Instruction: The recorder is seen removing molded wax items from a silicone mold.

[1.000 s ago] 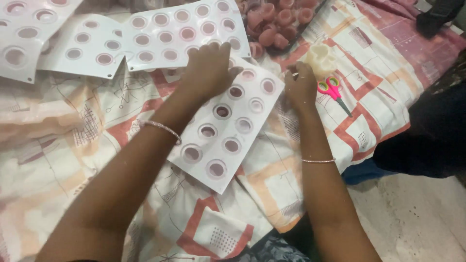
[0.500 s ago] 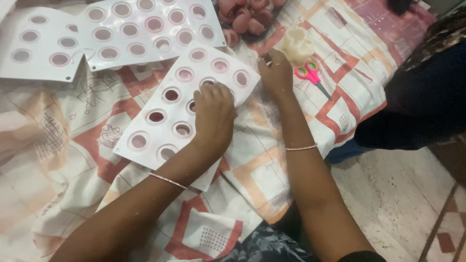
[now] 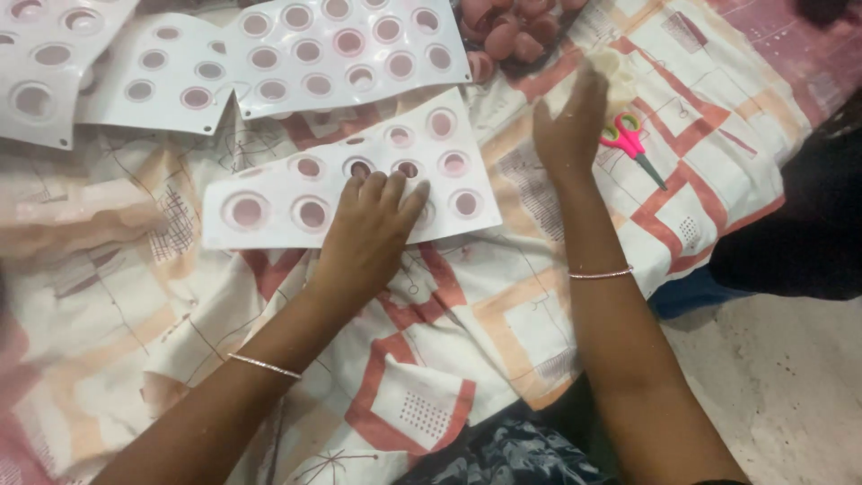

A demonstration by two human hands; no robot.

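— Where is the white mould sheet [image 3: 269, 202] found?
— It is laid flat on the patterned cloth [image 3: 503, 305], pressed under the left hand [image 3: 368, 233], whose fingers [image 3: 395, 193] are spread flat, nothing gripped.
— And the right hand [image 3: 567, 135]?
— It is raised beside the pink scissors [image 3: 628, 144]; its fingers are blurred, so their state cannot be told.

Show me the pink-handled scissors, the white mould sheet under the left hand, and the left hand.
pink-handled scissors [image 3: 626, 141], head view, handle loops
white mould sheet [image 3: 269, 211], head view, left part
left hand [image 3: 366, 235], head view, back
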